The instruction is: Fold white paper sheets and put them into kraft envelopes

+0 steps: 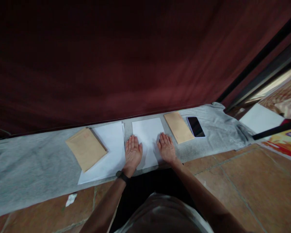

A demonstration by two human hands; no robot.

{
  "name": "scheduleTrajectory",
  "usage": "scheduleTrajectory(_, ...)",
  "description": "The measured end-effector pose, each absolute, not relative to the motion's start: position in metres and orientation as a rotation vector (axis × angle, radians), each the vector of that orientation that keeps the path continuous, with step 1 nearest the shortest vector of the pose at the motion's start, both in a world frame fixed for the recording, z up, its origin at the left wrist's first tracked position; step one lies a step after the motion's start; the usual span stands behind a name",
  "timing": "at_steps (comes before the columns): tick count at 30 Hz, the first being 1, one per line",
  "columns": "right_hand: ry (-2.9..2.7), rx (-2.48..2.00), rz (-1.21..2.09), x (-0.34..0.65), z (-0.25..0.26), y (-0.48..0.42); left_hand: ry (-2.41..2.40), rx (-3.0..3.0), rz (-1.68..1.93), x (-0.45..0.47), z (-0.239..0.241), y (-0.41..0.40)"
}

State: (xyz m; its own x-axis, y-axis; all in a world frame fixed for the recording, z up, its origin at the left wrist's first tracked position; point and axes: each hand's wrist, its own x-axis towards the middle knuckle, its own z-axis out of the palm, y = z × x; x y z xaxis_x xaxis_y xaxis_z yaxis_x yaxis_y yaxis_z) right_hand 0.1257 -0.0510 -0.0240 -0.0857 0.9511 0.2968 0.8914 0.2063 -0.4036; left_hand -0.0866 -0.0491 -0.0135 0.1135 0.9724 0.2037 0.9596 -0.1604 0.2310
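A white sheet of paper point(148, 139) lies flat in front of me on the grey cloth. My left hand point(133, 152) rests open at its left edge, fingers stretched out and pointing away from me. Across from it, my right hand point(166, 148) lies flat on the sheet's right edge, fingers also extended. Neither hand holds anything. A stack of white paper point(113, 142) is left of my left hand, with several brown envelopes point(86, 149) lying on its left part. Just right of my right hand is another brown envelope point(179, 127).
A phone point(196, 127) with a dark screen lies right of the single envelope. The grey cloth point(34, 161) covers a long, narrow surface against a dark red curtain-like backdrop point(126, 64). A crumpled white scrap point(71, 199) is on the tiled floor point(232, 181). Black bars point(262, 55) stand at right.
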Motion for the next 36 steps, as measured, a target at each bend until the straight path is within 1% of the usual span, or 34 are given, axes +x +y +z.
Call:
scheduleTrajectory(6,-2.217,-1.534,0.249,0.100,-0.013,0.008,1.749,2.436,0.405,-0.054,-0.006,0.011)
scheduleTrajectory(12,-2.160,-1.631,0.231,0.114,-0.024,0.052,1.858,2.370,0.370,-0.074,-0.015,0.053)
scheduleTrajectory(17,-2.010,-1.710,0.226,0.122,-0.035,0.061,2.032,2.286,0.381,-0.086,-0.022,0.057)
scheduleTrajectory(22,-1.977,-1.758,0.221,0.119,-0.030,0.063,2.072,2.292,0.395,-0.083,-0.023,0.056)
scheduleTrajectory(26,-2.031,-1.747,0.149,0.111,-0.021,0.035,2.079,2.300,0.378,-0.083,-0.022,0.055)
scheduleTrajectory(31,-2.258,-1.531,0.071,0.109,-0.023,-0.049,2.069,2.312,0.375,-0.083,-0.020,0.053)
scheduleTrajectory(36,-2.182,-1.634,-0.008,0.132,-0.027,-0.097,2.020,2.327,0.448,-0.086,-0.014,0.055)
